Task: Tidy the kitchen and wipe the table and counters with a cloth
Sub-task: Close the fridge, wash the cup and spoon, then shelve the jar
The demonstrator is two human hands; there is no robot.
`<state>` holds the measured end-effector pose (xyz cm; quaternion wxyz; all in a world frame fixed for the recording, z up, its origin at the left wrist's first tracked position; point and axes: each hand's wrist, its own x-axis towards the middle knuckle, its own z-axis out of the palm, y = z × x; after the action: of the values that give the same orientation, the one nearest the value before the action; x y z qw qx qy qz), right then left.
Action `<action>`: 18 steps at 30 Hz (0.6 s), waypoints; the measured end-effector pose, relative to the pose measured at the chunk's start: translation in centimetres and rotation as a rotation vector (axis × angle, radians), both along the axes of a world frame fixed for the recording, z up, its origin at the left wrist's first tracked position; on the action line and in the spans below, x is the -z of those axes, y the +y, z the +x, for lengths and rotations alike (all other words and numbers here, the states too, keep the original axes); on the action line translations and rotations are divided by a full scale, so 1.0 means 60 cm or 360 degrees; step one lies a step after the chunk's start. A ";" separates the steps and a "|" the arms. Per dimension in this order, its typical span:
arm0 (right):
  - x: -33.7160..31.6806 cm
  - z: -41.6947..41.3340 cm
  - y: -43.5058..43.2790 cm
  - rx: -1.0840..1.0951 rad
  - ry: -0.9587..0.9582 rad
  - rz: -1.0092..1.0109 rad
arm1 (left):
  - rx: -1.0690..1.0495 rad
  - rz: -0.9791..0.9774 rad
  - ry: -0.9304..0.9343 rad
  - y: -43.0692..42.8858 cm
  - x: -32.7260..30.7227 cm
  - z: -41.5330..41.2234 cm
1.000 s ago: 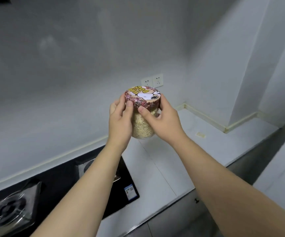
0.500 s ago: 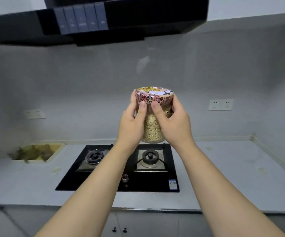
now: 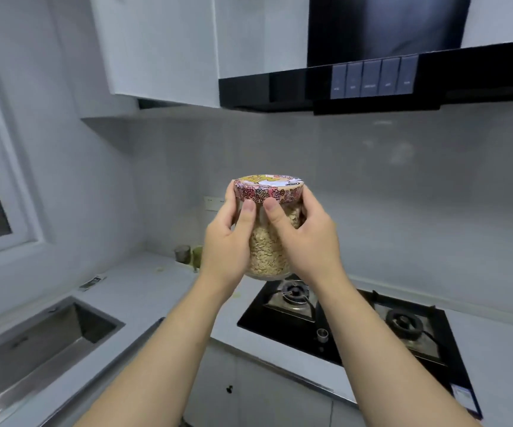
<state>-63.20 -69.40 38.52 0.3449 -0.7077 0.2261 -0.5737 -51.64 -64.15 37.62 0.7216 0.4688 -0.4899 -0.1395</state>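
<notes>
Two bare arms reach out over the front of the stove (image 3: 346,318). The left hand (image 3: 224,245) and the right hand (image 3: 307,241) both wrap around a glass jar (image 3: 267,251) of oats, thumbs just under its flowery lid (image 3: 269,189). The jar is up in the air above the stove's left burner, touching nothing else.

The hold is the same as a moment ago, but the view has turned left. Now a sink (image 3: 33,343) shows left of the stove, and a white cupboard (image 3: 162,47) hangs beside the hood (image 3: 279,87) above it.

I think the jar needs a home, maybe that cupboard. No cloth shows, so wiping likely comes later.
</notes>
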 end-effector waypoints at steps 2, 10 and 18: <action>-0.004 0.105 0.039 -0.0073 0.0009 0.0006 | -0.0113 0.0014 -0.0010 0.042 0.001 0.105; -0.033 0.391 0.113 -0.0184 0.0017 0.0016 | -0.0259 0.0052 -0.0066 0.130 -0.036 0.387; -0.065 0.575 0.068 -0.0239 0.0078 -0.0061 | -0.0352 -0.0027 -0.0027 0.084 -0.053 0.573</action>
<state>-28.70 -65.30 42.39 0.3676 -0.7430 0.1698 -0.5329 -17.26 -59.11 40.82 0.7323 0.5151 -0.4425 -0.0508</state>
